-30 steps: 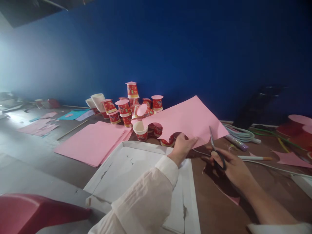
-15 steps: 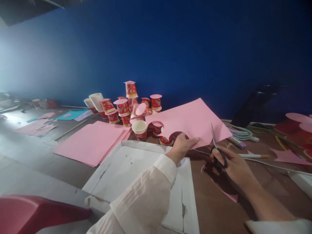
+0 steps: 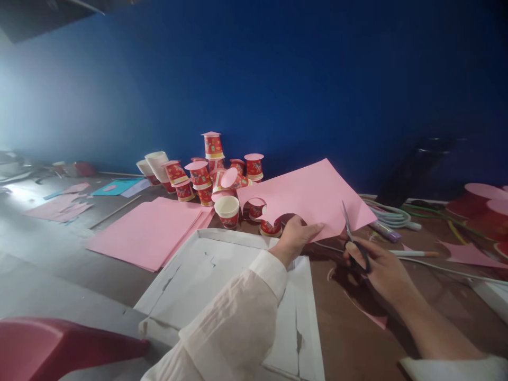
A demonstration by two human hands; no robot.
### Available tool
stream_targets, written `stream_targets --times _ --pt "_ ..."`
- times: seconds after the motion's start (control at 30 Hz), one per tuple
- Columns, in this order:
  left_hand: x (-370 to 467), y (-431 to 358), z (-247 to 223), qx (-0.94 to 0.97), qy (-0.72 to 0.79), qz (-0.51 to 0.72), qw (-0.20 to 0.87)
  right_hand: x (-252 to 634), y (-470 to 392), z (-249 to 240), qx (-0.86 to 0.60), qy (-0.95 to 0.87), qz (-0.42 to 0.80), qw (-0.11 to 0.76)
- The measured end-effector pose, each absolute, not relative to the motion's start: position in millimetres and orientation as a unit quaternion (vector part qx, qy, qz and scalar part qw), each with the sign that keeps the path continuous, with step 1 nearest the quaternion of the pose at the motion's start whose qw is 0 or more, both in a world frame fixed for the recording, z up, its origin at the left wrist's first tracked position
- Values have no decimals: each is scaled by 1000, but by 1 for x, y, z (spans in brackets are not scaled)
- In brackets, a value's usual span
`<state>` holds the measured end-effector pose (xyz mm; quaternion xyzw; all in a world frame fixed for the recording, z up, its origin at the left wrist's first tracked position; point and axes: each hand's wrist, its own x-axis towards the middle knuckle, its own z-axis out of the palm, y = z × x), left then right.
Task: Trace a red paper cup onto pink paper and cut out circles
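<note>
My left hand [image 3: 296, 238] pinches the lower edge of a pink paper sheet [image 3: 313, 190], thumb on top. The sheet has a round hole and a curved cut-out on its left side. In my right hand [image 3: 379, 264] is a pair of black-handled scissors [image 3: 351, 233], its blades at the sheet's lower right edge. Behind the sheet's left end stand several red paper cups [image 3: 198, 174], many topped with pink paper discs. An upright white-rimmed cup [image 3: 227, 211] is in front of them.
Pink sheets [image 3: 146, 230] lie left of a white box lid [image 3: 222, 264]. Cables [image 3: 387, 211], a glue stick [image 3: 386, 231] and pink scraps [image 3: 470, 254] are at right. A red object [image 3: 59, 349] fills the lower left; a blue wall [image 3: 254, 79] rises behind.
The pink sheet and the scissors have shifted very slightly to the left. Both hands keep their hold.
</note>
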<state>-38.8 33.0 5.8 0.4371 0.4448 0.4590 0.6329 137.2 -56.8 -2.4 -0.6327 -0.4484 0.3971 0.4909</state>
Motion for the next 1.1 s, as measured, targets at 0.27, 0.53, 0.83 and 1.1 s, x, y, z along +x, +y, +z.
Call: stream_targets --times 0.27,0.53,0.83,1.1 --pt "-41 35 4 493 440 444 606 135 -59 8 -660 -437 373 484" --pt "-41 39 0 493 432 445 610 138 -63 7 -658 -443 385 473" --pt "-42 39 2 468 406 438 651 143 -64 9 -661 -446 391 460" --pt "-44 40 5 460 418 426 658 141 -67 8 -654 -455 367 480"
